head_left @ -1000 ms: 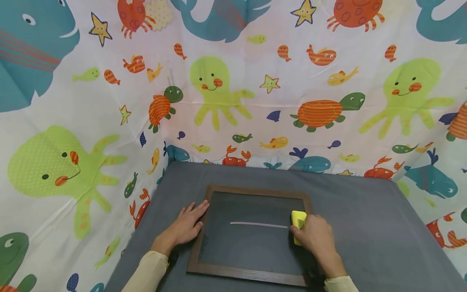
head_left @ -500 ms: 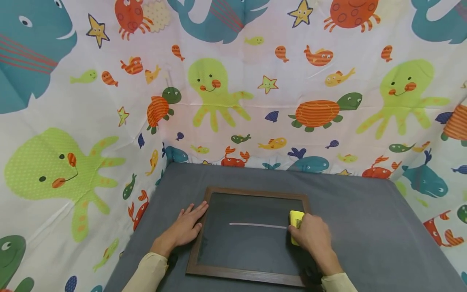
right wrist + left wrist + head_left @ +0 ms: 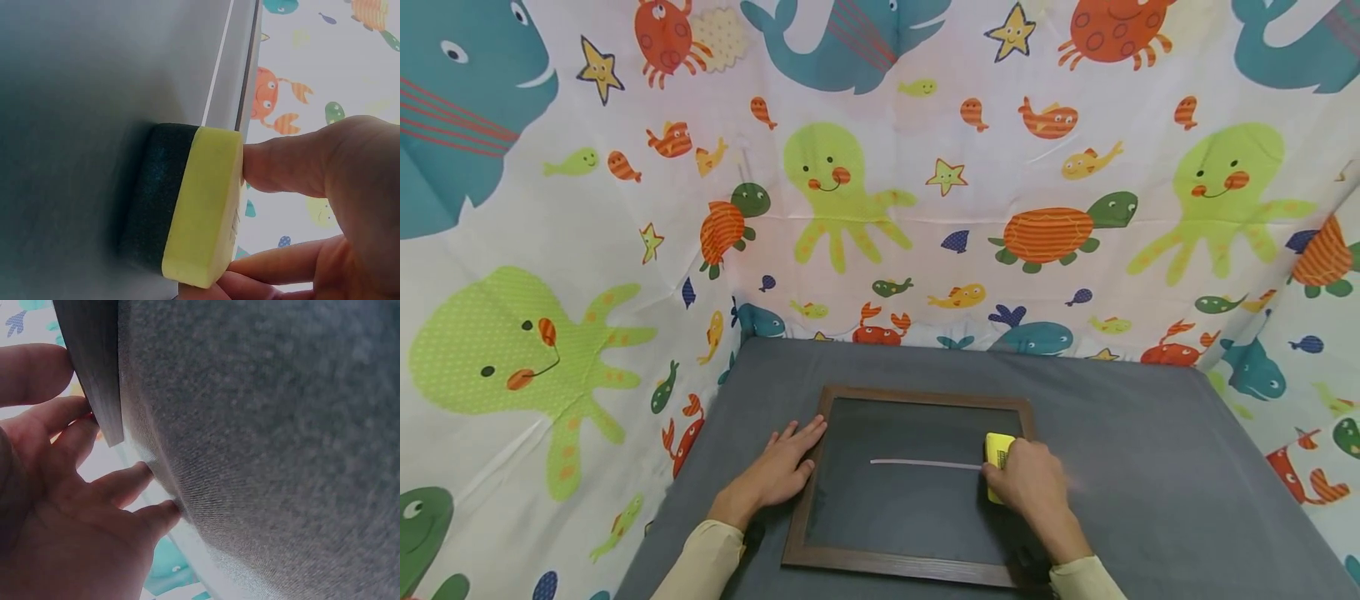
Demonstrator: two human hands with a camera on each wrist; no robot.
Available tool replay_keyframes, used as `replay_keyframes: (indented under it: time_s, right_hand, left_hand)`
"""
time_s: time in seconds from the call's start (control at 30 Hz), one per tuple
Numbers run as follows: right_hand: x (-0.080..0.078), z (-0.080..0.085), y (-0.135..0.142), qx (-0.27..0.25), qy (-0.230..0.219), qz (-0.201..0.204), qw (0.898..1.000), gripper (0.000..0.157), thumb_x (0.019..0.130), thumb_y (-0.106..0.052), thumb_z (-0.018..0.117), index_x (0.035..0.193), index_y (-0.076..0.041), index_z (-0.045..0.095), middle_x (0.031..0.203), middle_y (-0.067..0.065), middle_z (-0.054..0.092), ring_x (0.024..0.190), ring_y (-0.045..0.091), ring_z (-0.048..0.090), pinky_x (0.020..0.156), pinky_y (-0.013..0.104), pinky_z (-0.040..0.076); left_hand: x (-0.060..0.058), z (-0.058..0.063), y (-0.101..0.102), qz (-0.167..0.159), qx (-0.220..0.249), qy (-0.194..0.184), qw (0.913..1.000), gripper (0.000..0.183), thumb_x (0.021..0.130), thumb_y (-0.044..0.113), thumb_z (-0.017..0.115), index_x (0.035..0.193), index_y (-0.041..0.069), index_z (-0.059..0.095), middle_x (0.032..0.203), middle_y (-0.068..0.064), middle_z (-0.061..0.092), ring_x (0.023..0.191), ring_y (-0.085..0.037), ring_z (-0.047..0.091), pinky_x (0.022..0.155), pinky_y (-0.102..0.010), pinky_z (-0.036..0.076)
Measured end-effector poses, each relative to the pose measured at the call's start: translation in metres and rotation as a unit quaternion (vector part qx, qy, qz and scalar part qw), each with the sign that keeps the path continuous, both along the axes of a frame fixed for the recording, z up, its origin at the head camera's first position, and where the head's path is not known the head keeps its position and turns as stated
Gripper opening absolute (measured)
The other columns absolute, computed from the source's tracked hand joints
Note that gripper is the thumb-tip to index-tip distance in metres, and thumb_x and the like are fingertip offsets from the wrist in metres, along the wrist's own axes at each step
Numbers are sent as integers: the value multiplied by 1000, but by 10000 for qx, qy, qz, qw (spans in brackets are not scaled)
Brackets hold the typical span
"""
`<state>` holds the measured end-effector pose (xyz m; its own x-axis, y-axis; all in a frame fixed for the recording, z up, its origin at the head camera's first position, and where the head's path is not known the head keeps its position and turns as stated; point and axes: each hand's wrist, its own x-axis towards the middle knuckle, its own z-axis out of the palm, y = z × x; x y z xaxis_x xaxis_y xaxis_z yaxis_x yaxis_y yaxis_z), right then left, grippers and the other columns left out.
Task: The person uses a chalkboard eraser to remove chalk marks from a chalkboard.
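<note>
Two-handed, apart: gripping with right hand [image 3: 1028,482] a yellow eraser [image 3: 997,451] at the board's [image 3: 902,521] three o'clock, resting straight-fingered left hand [image 3: 772,472] on wooden frame [image 3: 807,504] at nine. Best to keep eraser flat, sweeping along pale line [image 3: 925,463] toward nine.

Board [image 3: 910,521] on table [image 3: 1150,467], 1 line [image 3: 925,463] on board, eraser [image 3: 997,450] apparently at line's right end

Fabric [image 3: 902,125] printed with cartoon octopuses [image 3: 831,162] and turtles [image 3: 1048,235] screens a gray-covered desk [image 3: 1142,467], booth-style; whether home or studio cannot be told.
</note>
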<state>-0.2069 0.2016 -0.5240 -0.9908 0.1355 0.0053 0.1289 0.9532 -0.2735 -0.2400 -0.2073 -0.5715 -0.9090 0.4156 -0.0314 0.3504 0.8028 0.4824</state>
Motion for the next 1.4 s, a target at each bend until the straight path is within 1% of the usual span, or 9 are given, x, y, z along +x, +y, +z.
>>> replay_keyframes:
  time_s: [0.27, 0.53, 0.67, 0.87, 0.97, 1.1, 1.23, 1.4]
  right_hand:
    - [0, 1, -6, 10, 105, 70, 9999, 42, 78, -40, 75, 76, -1, 62, 65, 8, 54, 56, 23, 51, 48, 37, 41]
    - [-1, 1, -15, 17, 47, 95, 9999, 41, 78, -41, 72, 79, -1, 62, 66, 8, 53, 55, 23, 51, 45, 35, 42]
    - [-1, 1, -20, -6, 20, 72, 10000, 39, 78, -41, 71, 78, -2, 61, 66, 8, 53, 55, 23, 51, 44, 36, 41]
    - [-2, 1, -27, -9, 56, 148, 9999, 37, 79, -39, 71, 75, -4, 61, 66, 8, 53, 54, 23, 50, 44, 36, 40]
    - [-2, 1, -31, -18, 131, 239, 9996, 35, 79, -38, 71, 72, -6, 59, 64, 7, 52, 53, 22, 50, 43, 35, 40]
    - [0, 1, -36, -89, 143, 256, 9995, 33, 79, -36, 71, 70, -7, 58, 63, 7, 52, 51, 22, 49, 42, 34, 39]
    - [1, 2, -42, -137, 159, 254, 9995, 32, 80, -35, 71, 72, -6, 59, 64, 7, 51, 52, 22, 49, 42, 34, 39]
    - [1, 0, -52, -230, 185, 320, 9991, 31, 81, -33, 71, 73, -6, 59, 64, 7, 51, 51, 22, 49, 42, 34, 39]
  left_hand:
    - [0, 2, 0, -5, 4, -43, 10000, 64, 101, 17, 56, 160, 19, 30, 167, 1, 23, 153, -43, 17, 118, -68, 14]
    - [2, 5, 0, -15, 53, -13, 10000, 64, 101, 16, 56, 159, 18, 31, 167, 1, 24, 152, -44, 19, 118, -69, 14]
    - [2, 4, 0, -26, 75, 36, 10000, 64, 100, 16, 57, 159, 17, 32, 167, 0, 24, 152, -44, 19, 118, -69, 15]
    - [0, 2, -1, -42, 19, -32, 10000, 64, 101, 17, 55, 160, 18, 31, 167, 1, 23, 153, -43, 17, 118, -69, 14]
    - [-1, 3, 0, -74, 4, -42, 10000, 64, 101, 16, 55, 160, 17, 30, 167, 1, 22, 153, -44, 17, 118, -69, 13]
    - [-1, 4, 0, -115, 58, -30, 9999, 64, 100, 15, 56, 159, 15, 31, 167, -2, 23, 152, -46, 18, 117, -71, 14]
    - [0, 3, 0, -107, 67, -10, 9999, 64, 100, 15, 56, 159, 15, 32, 167, -3, 23, 151, -47, 18, 116, -71, 14]
    - [1, 1, -1, -65, 14, -10, 10000, 64, 101, 16, 56, 159, 17, 32, 167, 0, 23, 152, -45, 18, 117, -70, 14]
